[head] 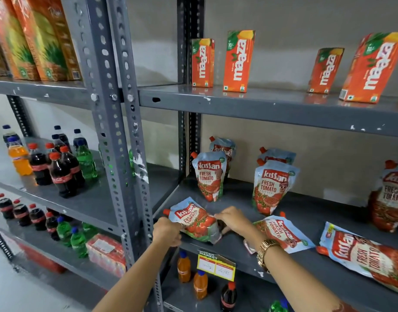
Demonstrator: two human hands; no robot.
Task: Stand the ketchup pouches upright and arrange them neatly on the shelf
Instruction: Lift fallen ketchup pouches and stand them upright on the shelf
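Observation:
Both my hands hold a ketchup pouch (pixel 194 219) lying flat at the front left of the grey middle shelf (pixel 306 212). My left hand (pixel 167 230) grips its lower left edge. My right hand (pixel 232 218) pinches its right side. Further back, two pairs of pouches stand upright, one pouch (pixel 210 175) at the left and another (pixel 271 186) to its right. A third upright pouch (pixel 388 197) stands at the far right. Two more pouches lie flat: one (pixel 283 233) just right of my right wrist, one (pixel 364 257) at the front right.
Orange juice cartons (pixel 238 61) stand on the shelf above. A perforated grey upright (pixel 126 154) rises just left of my left hand. Soda bottles (pixel 60 167) fill the left rack. A yellow price tag (pixel 216 265) hangs from the shelf edge, with orange bottles (pixel 200 284) below.

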